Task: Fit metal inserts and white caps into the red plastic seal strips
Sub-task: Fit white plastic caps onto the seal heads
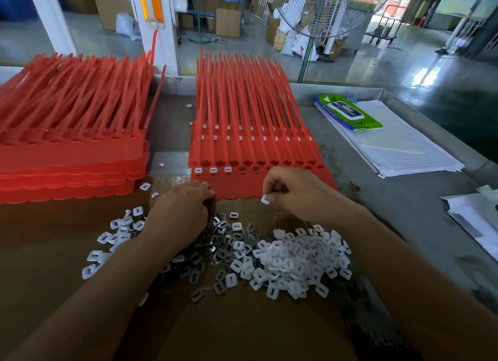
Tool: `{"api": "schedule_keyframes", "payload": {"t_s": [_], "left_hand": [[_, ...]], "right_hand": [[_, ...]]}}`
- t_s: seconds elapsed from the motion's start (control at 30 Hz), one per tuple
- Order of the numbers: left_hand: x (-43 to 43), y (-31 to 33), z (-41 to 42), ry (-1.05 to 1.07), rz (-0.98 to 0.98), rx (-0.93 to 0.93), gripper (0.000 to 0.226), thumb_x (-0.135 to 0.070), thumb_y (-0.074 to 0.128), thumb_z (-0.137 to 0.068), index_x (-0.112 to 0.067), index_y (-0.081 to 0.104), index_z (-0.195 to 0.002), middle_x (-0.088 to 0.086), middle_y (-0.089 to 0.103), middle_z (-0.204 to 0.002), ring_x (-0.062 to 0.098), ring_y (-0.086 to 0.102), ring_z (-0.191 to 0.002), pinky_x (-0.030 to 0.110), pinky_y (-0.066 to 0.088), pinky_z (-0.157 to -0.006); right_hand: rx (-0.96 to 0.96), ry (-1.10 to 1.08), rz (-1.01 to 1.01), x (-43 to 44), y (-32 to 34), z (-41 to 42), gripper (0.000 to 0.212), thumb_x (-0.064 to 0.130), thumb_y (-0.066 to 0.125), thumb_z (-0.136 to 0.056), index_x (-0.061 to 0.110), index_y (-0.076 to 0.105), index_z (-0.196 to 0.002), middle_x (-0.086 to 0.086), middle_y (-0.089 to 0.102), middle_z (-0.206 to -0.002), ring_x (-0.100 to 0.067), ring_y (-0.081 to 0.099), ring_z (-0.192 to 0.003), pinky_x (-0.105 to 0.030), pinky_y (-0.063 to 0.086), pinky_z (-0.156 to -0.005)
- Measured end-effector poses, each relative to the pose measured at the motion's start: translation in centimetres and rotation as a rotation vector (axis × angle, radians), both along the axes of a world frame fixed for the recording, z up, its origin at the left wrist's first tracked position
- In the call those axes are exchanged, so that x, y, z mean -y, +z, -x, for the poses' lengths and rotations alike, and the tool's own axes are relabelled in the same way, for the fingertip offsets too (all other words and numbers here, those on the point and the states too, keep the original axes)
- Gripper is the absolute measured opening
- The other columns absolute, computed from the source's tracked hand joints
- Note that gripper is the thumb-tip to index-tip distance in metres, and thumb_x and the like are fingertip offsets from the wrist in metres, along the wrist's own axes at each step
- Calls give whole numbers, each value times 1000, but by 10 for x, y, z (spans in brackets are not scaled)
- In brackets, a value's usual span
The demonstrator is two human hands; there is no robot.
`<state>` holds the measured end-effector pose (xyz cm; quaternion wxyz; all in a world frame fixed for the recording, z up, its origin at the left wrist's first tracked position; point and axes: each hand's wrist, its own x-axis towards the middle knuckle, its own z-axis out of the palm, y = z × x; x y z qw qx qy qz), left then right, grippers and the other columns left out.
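Observation:
Red seal strips (pixel 237 183) lie in overlapping rows in front of me, the nearest row carrying three white caps at its left. My right hand (pixel 293 191) hovers over that row and pinches one white cap (pixel 265 199) between thumb and fingertips. My left hand (pixel 183 207) grips the near left edge of the front strip. A heap of white caps (pixel 293 258) lies on the brown cardboard (pixel 54 253) below my right hand. Dark metal inserts (pixel 215 247) are piled between my forearms.
A tall stack of red seal strips (pixel 72 145) fills the left of the table. A green wipes pack (pixel 350 113) and lined paper sheets (pixel 404 150) lie at the right, with more papers (pixel 474 220) at the right edge. A standing fan (pixel 310 37) rises behind the table.

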<state>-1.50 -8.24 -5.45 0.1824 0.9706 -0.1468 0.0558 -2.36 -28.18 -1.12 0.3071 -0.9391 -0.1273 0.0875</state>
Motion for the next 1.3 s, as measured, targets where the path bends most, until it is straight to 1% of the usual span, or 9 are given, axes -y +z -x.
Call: {"api": "schedule_keyframes", "payload": {"t_s": [0.2,0.3,0.4,0.57,0.7,1.0,1.1,1.2,1.3], "left_hand": [[-1,0,0,-6,28,-3,44,-2,44,-82,-15,55,-122,-2,45,-137,14,39,-127,26,27,-103],[-1,1,1,-8,34,-2,43,-1,44,-82,-14,56,-121,0,48,-136,16,42,-126,27,29,-103],[0,3,2,-12,18,12,40,-5,44,-84,-15,57,-120,0,50,-134,18,45,-122,29,33,-101],[1,5,2,-7,25,15,39,-5,44,-85,-16,58,-120,-1,50,-134,17,46,-121,29,34,-100],[0,5,2,-10,30,12,40,-5,44,-84,-15,57,-120,0,50,-133,17,47,-121,29,34,-99],[1,6,3,-14,27,10,39,-4,45,-84,-15,57,-120,0,50,-134,18,46,-122,29,33,-100],[2,6,3,-14,20,10,40,-5,45,-84,-16,57,-120,0,49,-134,17,45,-123,30,33,-101],[2,6,3,-12,25,8,39,-5,45,-84,-16,57,-120,0,49,-134,17,46,-122,30,34,-100],[2,6,3,-13,28,9,39,-5,45,-84,-16,57,-120,0,50,-134,17,46,-122,30,34,-100]], "right_hand": [[80,-99,-46,-12,-5,-33,19,10,54,-89,24,52,-78,16,47,-72,3,44,-64,-10,30,-52],[133,-131,-31,-18,-9,-51,11,8,52,-90,18,57,-86,16,47,-74,2,43,-69,-12,31,-55],[154,-142,-31,-23,-14,-65,11,7,51,-90,13,60,-92,14,47,-74,-4,45,-73,-14,33,-58],[142,-158,-29,-26,-22,-76,13,7,52,-90,16,59,-86,14,50,-74,-7,49,-77,-15,34,-59],[142,-155,11,-28,-26,-78,12,7,51,-90,14,61,-91,7,54,-82,-11,51,-85,-25,40,-73],[189,-152,99,-32,-31,-80,12,7,52,-87,13,61,-90,-2,62,-101,-16,54,-95,-27,39,-75],[171,-156,88,-32,-30,-81,12,7,56,-85,17,57,-80,-1,59,-99,-13,51,-89,-27,36,-71],[112,-177,46,-32,-26,-85,25,6,60,-83,24,55,-65,5,59,-86,-8,49,-83,-22,36,-67],[57,-271,-42,-32,-25,-90,28,4,66,-78,26,54,-65,13,55,-73,-7,52,-81,-21,39,-69]]}}
